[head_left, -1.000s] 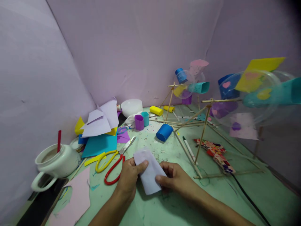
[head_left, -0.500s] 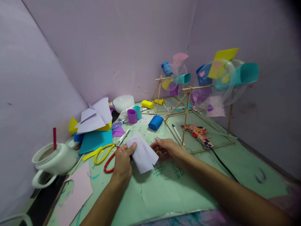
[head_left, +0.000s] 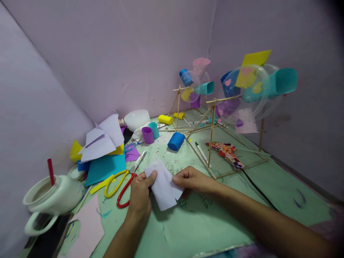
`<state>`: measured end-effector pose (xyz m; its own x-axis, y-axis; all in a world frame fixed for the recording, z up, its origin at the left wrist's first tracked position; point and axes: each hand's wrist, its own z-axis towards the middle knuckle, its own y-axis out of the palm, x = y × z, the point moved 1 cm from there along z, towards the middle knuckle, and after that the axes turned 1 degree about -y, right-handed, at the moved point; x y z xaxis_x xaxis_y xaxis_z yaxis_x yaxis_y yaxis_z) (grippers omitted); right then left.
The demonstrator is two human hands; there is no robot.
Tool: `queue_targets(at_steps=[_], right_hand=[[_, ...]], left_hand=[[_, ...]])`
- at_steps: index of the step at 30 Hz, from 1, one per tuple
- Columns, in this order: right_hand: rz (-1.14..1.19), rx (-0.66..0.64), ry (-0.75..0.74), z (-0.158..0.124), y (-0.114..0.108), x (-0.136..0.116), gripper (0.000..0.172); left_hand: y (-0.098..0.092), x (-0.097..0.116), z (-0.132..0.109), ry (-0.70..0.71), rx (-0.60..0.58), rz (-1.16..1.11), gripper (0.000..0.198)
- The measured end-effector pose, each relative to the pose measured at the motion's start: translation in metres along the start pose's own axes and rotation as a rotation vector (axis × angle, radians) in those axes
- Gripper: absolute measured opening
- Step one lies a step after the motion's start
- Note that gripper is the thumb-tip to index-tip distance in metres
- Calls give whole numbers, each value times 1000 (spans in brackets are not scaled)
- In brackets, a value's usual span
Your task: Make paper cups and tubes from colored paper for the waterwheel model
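Note:
A small piece of white paper (head_left: 162,190) with a notch in its lower right edge is held above the green tabletop. My left hand (head_left: 141,191) pinches its left side, thumb on top. At the right edge, my right hand (head_left: 192,181) is closed on the paper between thumb and fingers. Just left of my left hand lie scissors (head_left: 131,173) with one yellow and one red handle, blades slightly apart. Beyond the paper a blue paper tube (head_left: 176,141) rests on its side. Purple (head_left: 147,135) and teal (head_left: 154,130) tubes stand farther back.
Two stick-framed wheels with coloured paper cups, a near one (head_left: 255,93) and a far one (head_left: 195,84), stand at right. A patterned glue gun (head_left: 225,153) trails a black cord. Left are a white teapot (head_left: 57,193), stacked paper (head_left: 106,166) and pink paper (head_left: 87,229).
My right hand has closed on the paper's right edge; before, its fingers were just beside it. The view has shifted slightly, while my left hand keeps its hold.

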<state>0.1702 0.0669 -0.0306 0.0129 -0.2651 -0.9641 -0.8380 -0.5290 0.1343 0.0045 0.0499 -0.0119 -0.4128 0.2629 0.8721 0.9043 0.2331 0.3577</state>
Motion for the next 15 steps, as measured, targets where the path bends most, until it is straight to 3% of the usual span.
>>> queue_targets(at_steps=[4, 10, 15], right_hand=[[94, 158, 28, 3, -3, -5, 58], [64, 147, 23, 5, 0, -5, 39], [92, 208, 83, 6, -2, -5, 27]], left_hand=[[-2, -3, 0, -109, -27, -7, 24], [-1, -14, -3, -182, -82, 108, 24], [-8, -14, 0, -113, -16, 146, 24]])
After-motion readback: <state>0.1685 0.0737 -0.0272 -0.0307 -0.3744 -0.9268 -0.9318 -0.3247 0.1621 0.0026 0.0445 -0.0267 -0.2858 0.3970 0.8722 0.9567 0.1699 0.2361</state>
